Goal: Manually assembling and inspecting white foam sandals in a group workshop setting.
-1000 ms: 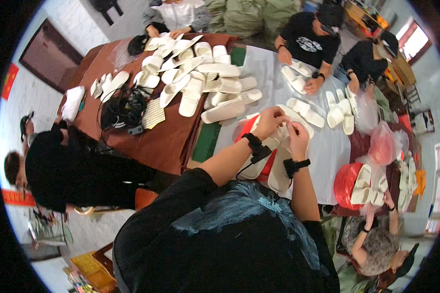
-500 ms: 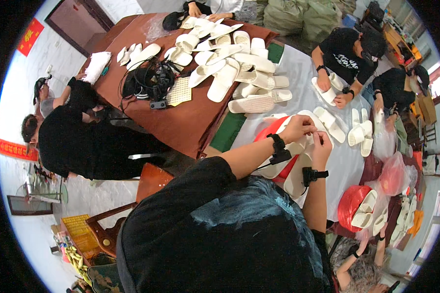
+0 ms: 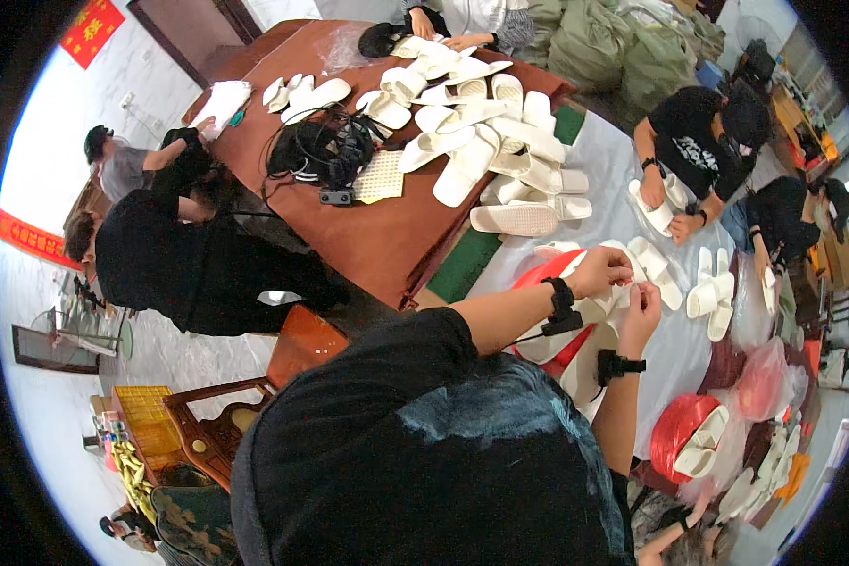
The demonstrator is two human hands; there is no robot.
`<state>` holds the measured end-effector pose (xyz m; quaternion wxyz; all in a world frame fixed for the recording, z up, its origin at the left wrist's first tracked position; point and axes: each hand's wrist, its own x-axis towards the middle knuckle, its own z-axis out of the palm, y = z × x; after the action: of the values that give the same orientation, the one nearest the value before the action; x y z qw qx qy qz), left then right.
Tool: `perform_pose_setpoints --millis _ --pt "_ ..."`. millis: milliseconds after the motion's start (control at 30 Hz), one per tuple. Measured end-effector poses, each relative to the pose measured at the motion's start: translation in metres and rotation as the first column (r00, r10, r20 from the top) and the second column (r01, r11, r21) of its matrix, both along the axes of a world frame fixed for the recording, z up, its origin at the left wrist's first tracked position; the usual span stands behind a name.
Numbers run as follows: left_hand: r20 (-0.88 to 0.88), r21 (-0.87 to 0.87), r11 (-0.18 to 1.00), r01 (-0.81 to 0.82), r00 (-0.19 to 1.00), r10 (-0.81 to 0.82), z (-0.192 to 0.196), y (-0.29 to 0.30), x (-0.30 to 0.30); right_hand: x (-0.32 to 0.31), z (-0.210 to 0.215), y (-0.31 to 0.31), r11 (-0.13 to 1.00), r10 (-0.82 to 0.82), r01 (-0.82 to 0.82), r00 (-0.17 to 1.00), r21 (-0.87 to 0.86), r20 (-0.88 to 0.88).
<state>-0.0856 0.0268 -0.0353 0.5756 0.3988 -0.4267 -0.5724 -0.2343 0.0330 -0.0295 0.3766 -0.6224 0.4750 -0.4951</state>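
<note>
My left hand (image 3: 602, 274) and my right hand (image 3: 641, 314) are close together over the near part of the white-covered table. The fingertips of both are pinched, and whatever lies between them is too small to make out. Just beneath are white slippers (image 3: 578, 370) and a bright red wrapping (image 3: 568, 351), partly hidden by my wrists and forearms. Past my fingers lies a pair of white slippers (image 3: 656, 271). Dark bands with small devices circle both my wrists.
A heap of white slippers (image 3: 472, 132) covers the brown table (image 3: 387, 241), beside a tangle of black cables (image 3: 321, 151). At right a co-worker (image 3: 693, 151) handles a slipper. A red-wrapped slipper bundle (image 3: 684, 439) sits at lower right. A wooden chair (image 3: 217, 415) stands left of me.
The whole view has shifted, so the scene sits farther right and lower. My hands stay over the same slippers, fingertips still pinched and perhaps slightly farther apart.
</note>
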Motion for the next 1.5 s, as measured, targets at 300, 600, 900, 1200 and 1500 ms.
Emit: perform_pose_setpoints --millis 300,600,900,1200,1500 --pt "0.327 -0.157 0.982 -0.102 0.933 0.149 0.004 0.008 -0.006 -0.014 -0.010 0.003 0.996 0.067 -0.065 0.997 0.056 -0.037" --pt "0.075 -0.032 0.999 -0.034 0.996 0.036 -0.003 0.000 0.003 -0.005 -0.009 -0.001 0.995 0.102 -0.101 0.993 0.020 -0.053" --pt "0.192 0.017 1.000 -0.004 0.981 0.000 -0.003 -0.002 0.003 -0.009 -0.007 0.001 0.996 0.079 -0.079 0.997 0.027 0.014" --pt "0.203 0.052 0.999 0.005 0.979 -0.016 0.009 0.005 0.001 -0.009 -0.002 0.005 0.997 0.068 -0.069 0.997 0.029 0.048" --pt "0.172 0.038 0.998 0.043 0.984 -0.049 0.003 0.001 0.001 -0.007 0.008 0.009 0.998 0.041 -0.041 0.999 0.037 -0.003"
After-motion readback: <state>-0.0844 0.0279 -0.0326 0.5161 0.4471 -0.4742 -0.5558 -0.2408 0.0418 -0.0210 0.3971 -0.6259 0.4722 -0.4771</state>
